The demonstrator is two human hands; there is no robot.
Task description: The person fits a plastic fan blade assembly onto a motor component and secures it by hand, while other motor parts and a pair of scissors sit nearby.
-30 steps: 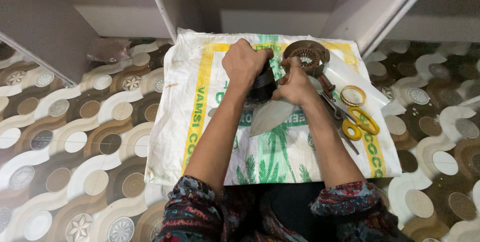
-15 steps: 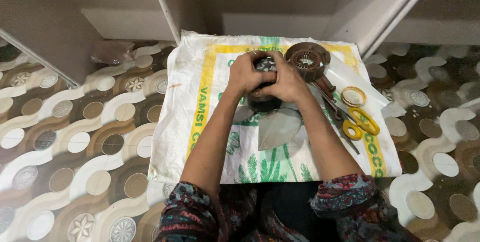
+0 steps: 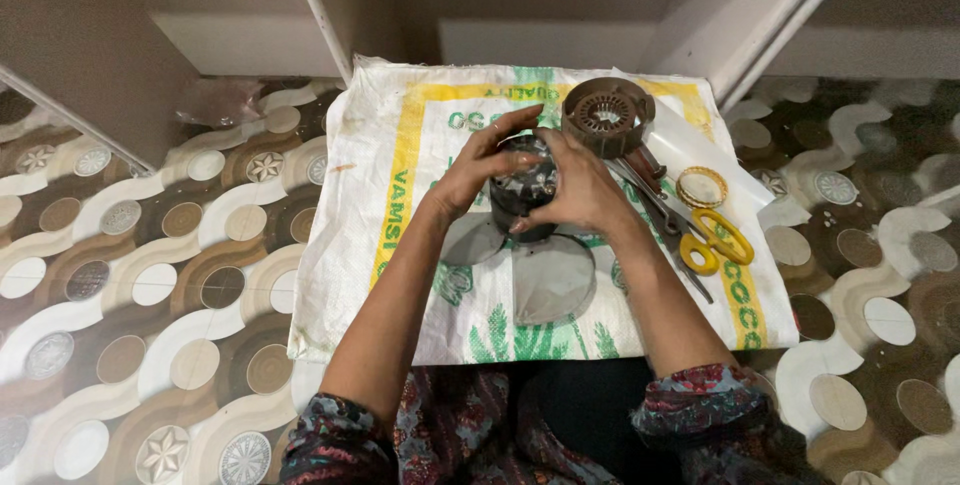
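Both of my hands wrap around a dark round hub (image 3: pixel 524 190) of a small fan held over a white woven sack (image 3: pixel 400 275) spread on the floor. My left hand (image 3: pixel 478 167) grips its left side with fingers curled over the top. My right hand (image 3: pixel 578 188) covers its right side. Two translucent grey blades (image 3: pixel 545 278) stick out below the hub toward me. A brown round slotted part (image 3: pixel 606 115) lies just beyond my right hand.
Yellow-handled scissors (image 3: pixel 712 240) and pliers (image 3: pixel 655 190) lie right of my right hand, with a small round gold-rimmed lid (image 3: pixel 701 187) beside them. The patterned brown and white floor (image 3: pixel 140 275) surrounds the sack. White frame posts (image 3: pixel 318 15) stand at the back.
My hands lifted the dark hub slightly and closed in around it. My right hand came off the brown slotted part, which now lies alone on the sack.
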